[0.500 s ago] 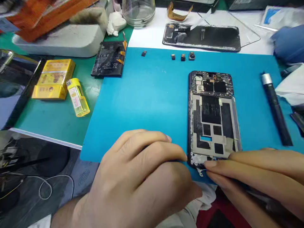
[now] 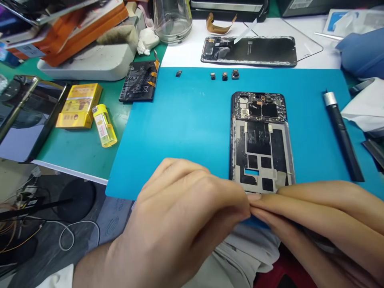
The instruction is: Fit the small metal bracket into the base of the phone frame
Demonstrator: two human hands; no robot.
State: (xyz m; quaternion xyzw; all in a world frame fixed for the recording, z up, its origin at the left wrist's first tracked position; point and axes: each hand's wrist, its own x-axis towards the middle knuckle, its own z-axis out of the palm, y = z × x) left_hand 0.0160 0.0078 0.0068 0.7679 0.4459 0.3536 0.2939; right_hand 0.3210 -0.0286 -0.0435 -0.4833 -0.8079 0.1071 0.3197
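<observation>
Metal-framed and stripped, the phone chassis (image 2: pixel 260 142) lies flat on the blue mat (image 2: pixel 186 128). Our left hand (image 2: pixel 186 224) and right hand (image 2: pixel 315 220) pinch together at its near end; whether they grip anything, we cannot tell. We judge it light, rigid, fragile: hold by the side rails.

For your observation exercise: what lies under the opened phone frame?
The phone frame lies flat on a blue mat. Its lower end is covered by the left hand and right hand, whose fingertips meet there, so that part is hidden.
</observation>
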